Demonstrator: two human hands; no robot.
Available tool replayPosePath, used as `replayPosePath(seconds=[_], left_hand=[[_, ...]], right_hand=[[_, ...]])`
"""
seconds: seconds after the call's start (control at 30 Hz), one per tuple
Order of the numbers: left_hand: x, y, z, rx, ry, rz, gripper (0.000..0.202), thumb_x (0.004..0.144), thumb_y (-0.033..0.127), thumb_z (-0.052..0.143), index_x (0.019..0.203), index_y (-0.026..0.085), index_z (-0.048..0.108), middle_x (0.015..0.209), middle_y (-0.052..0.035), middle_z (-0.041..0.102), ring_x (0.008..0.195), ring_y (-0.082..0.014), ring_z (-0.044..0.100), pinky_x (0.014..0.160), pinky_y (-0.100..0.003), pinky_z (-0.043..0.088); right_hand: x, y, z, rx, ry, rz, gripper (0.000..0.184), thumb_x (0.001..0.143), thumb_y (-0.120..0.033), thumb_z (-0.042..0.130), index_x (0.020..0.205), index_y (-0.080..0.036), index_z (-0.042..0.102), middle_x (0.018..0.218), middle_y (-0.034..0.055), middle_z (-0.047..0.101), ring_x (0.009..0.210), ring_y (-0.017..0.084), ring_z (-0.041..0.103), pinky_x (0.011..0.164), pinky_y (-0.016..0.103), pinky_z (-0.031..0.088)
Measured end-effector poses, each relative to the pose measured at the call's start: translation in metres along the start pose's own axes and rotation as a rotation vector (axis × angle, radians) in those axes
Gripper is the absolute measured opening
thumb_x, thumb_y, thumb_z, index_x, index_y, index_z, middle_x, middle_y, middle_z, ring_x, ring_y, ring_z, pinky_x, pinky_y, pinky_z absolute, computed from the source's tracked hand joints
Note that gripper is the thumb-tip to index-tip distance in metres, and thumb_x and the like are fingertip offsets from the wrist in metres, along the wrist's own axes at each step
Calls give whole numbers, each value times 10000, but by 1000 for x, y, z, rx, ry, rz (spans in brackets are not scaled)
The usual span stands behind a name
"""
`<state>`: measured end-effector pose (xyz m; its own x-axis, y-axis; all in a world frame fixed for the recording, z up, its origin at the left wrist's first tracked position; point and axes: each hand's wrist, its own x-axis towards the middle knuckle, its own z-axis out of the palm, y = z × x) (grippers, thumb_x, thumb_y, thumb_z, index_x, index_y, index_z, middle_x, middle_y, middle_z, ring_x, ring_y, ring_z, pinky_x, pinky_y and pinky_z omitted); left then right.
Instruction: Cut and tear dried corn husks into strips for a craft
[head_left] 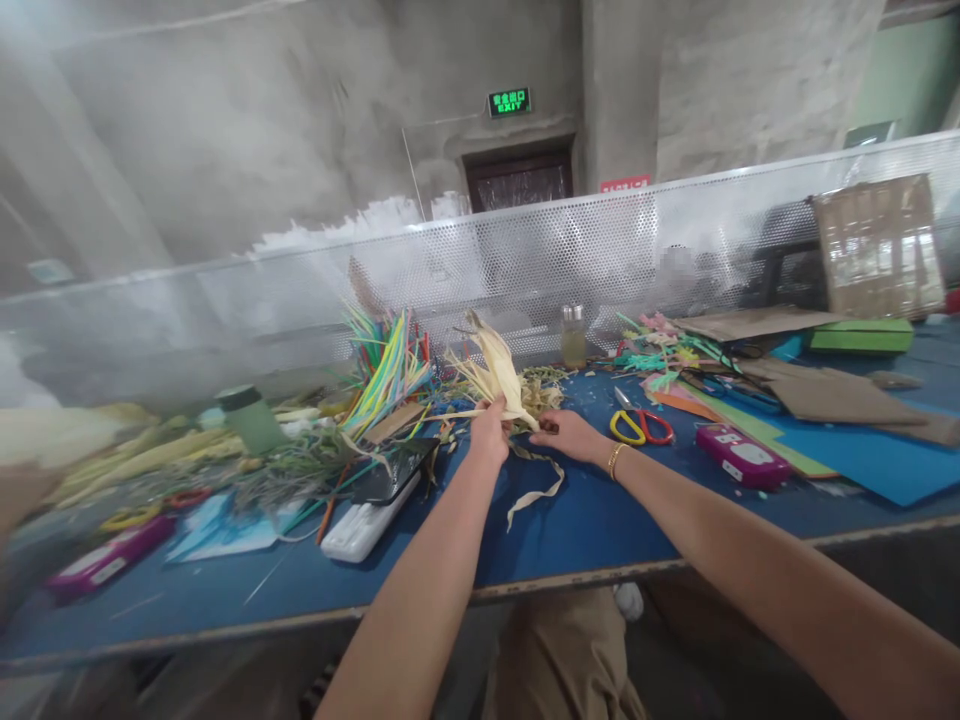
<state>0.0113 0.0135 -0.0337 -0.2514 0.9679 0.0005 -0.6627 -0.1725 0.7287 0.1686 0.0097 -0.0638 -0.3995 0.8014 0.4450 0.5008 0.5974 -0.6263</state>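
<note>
My left hand [487, 432] is closed around the base of a bundle of dried corn husks [496, 372] that stands up over the blue table [585, 525]. My right hand [571, 435], with a gold bracelet on the wrist, pinches a husk strip beside it. A pale loose strip [534, 492] curls down from the hands onto the table. Red and yellow scissors [637, 425] lie just right of my right hand.
A white box with a black phone on it [379, 500] lies to the left, near coloured straws [382, 375] and a green jar [251, 418]. A pink case [739, 455], cardboard and paper sheets lie right. A perforated metal screen [525, 260] backs the table.
</note>
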Motion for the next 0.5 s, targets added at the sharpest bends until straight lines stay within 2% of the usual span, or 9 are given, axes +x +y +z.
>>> replayPosePath(seconds=[0.1,0.23,0.33,0.4,0.5], left_hand=[[-3,1,2,-48,-21,-26,165,785,105,655,721,168,516,648,23,625,480,-64,565,451,-143,424],[-3,3,3,-132,17,-107,46,835,164,630,837,161,584,703,7,650,506,-63,581,474,-145,460],[-3,5,3,-173,12,-160,75,866,219,603,904,156,610,746,-18,671,531,-70,596,468,-143,462],[-3,6,3,-184,-13,-163,113,872,242,595,939,155,622,787,-33,684,549,-77,606,468,-148,465],[-5,6,5,-158,-45,-109,132,867,176,567,987,166,620,822,-32,694,579,-84,621,496,-158,481]], right_hand=[[1,1,0,62,-17,27,225,815,-386,575,734,-177,570,667,4,606,596,139,530,588,264,403],[3,-1,2,207,-63,35,224,845,-372,530,728,-183,558,693,19,641,619,149,575,623,275,442],[1,-3,2,217,-56,11,248,847,-389,534,717,-181,562,696,20,645,631,149,583,629,274,453],[0,-4,1,144,2,-9,254,836,-405,556,720,-180,575,693,15,638,639,150,578,631,272,452],[-3,-11,-6,-2,205,-48,259,811,-440,607,820,-181,617,775,28,653,707,160,588,688,284,461]])
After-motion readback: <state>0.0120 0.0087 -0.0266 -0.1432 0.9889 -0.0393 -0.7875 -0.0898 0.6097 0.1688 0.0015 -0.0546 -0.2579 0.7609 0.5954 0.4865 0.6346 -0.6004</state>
